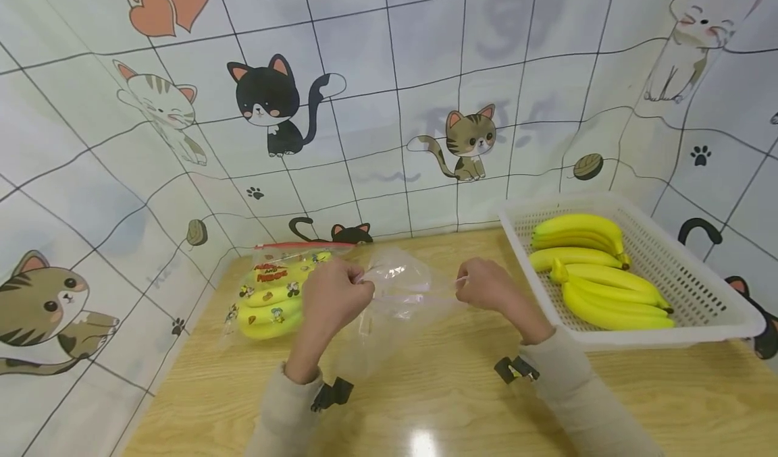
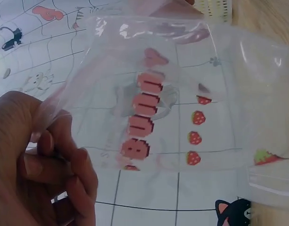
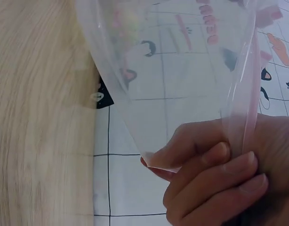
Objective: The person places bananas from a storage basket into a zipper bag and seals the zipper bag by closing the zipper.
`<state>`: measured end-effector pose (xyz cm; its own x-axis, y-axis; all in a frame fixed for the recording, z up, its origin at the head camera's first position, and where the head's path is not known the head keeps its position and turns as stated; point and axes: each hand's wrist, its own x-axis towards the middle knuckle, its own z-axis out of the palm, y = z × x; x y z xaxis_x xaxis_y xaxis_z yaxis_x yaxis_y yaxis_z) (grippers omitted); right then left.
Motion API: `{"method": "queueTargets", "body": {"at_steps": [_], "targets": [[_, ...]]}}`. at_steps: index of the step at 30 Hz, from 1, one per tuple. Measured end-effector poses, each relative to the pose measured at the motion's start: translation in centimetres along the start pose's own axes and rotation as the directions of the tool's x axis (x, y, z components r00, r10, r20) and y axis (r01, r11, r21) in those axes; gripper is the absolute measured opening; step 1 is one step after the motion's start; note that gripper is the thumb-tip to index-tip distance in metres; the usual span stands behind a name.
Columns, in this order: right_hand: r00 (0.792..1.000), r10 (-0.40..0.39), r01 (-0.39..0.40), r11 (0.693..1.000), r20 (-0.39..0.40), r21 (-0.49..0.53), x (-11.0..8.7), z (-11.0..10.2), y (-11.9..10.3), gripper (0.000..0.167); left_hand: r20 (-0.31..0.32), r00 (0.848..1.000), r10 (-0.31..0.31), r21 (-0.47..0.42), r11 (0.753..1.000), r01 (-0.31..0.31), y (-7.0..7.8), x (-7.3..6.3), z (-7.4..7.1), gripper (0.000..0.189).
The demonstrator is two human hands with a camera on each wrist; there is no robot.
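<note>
Between my two hands a clear zip bag (image 1: 398, 278) is stretched out above the table. Pink letters and small strawberries are printed on the zip bag (image 2: 144, 103), as the left wrist view shows. My left hand (image 1: 337, 291) pinches one side of it between thumb and curled fingers. The opposite side is pinched by my right hand (image 1: 486, 285); in the right wrist view, the thumb and forefinger of the right hand (image 3: 215, 174) grip a corner. I see no fruit inside this bag. Left of my left hand lies a printed bag with a red zip (image 1: 270, 275), with bananas (image 1: 258, 322) inside.
A white plastic basket (image 1: 717, 318) stands at the right, holding several yellow bananas (image 1: 614, 295). Wood-grain table (image 1: 450, 403) spreads under my hands. Behind and on both sides, a cat-printed sheet (image 1: 365, 106) covers the walls.
</note>
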<state>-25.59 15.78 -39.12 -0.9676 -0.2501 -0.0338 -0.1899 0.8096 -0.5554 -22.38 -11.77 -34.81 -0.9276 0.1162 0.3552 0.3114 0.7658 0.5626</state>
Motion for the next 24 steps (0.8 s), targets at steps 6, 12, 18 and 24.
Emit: {"method": "queueTargets", "body": {"at_steps": [6,12,18,24], "targets": [[0.997,-0.024,0.005,0.97,0.074,0.242,-0.1,-0.5,-0.4,0.024,0.044,0.999,0.021,-0.02,1.0,-0.02,0.2,-0.2,-1.0,0.031],[0.995,-0.073,0.044,0.93,0.065,0.366,-0.4,-0.8,-0.9,0.031,0.16,0.987,0.029,-0.32,0.947,0.025,0.0,0.1,-0.2,0.015],[0.992,-0.126,0.098,0.891,0.033,0.443,-0.7,-1.3,-1.3,0.038,0.174,0.985,-0.014,-0.598,0.793,0.117,0.0,0.5,0.6,0.016],[0.986,-0.167,0.144,0.886,0.013,0.441,-1.1,-1.7,-1.4,0.045,0.167,0.984,-0.07,-0.684,0.71,0.167,0.2,0.6,0.9,0.018]]}}
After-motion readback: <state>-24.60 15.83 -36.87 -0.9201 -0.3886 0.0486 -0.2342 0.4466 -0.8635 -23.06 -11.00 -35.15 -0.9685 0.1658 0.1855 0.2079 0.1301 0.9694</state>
